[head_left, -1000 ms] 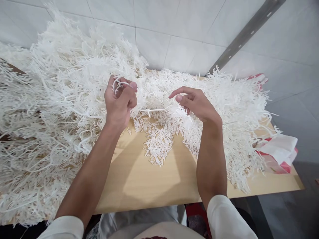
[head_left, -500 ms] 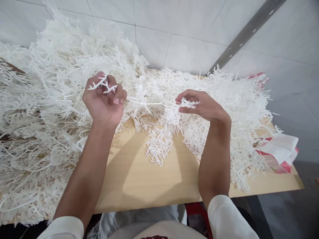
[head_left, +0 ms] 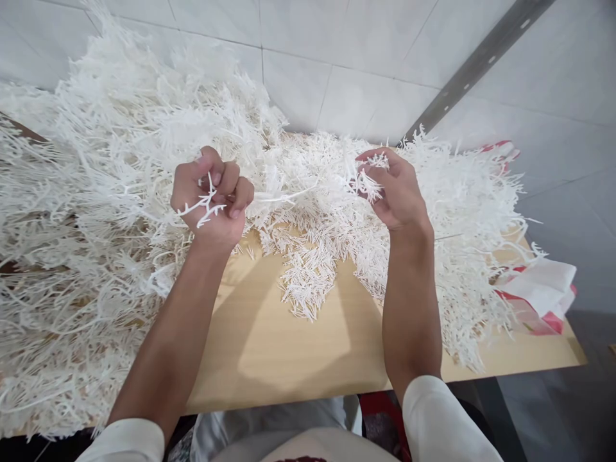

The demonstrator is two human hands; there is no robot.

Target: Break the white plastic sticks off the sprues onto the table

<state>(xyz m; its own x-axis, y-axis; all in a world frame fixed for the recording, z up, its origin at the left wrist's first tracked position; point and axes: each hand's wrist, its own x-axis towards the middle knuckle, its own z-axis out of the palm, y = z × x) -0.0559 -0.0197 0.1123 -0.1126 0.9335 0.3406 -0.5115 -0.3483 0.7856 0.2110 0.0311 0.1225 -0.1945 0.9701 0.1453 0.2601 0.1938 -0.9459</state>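
My left hand (head_left: 212, 196) is closed around a thin white branched plastic sprig (head_left: 283, 196). One forked end pokes out over the palm, and the stem reaches right toward my other hand. My right hand (head_left: 392, 186), fingers curled, pinches a cluster of small white branched plastic pieces (head_left: 366, 185); whether these join the stem I cannot tell. Beneath and between the hands lies a heap of short white plastic bits (head_left: 310, 276). A large tangled pile of white branched plastic sprigs (head_left: 72, 256) rises at the left.
A wooden table (head_left: 289, 346) carries everything. Another mass of white sprigs (head_left: 471, 218) spreads at the right, beside a white and red plastic bag (head_left: 541, 292). Behind stand a tiled wall (head_left: 298, 77) and a slanting grey metal post (head_left: 471, 77).
My right hand has lifted and turned, its fingers now holding more small pieces. My left hand has shifted slightly right, and the forked end over its palm has swung lower.
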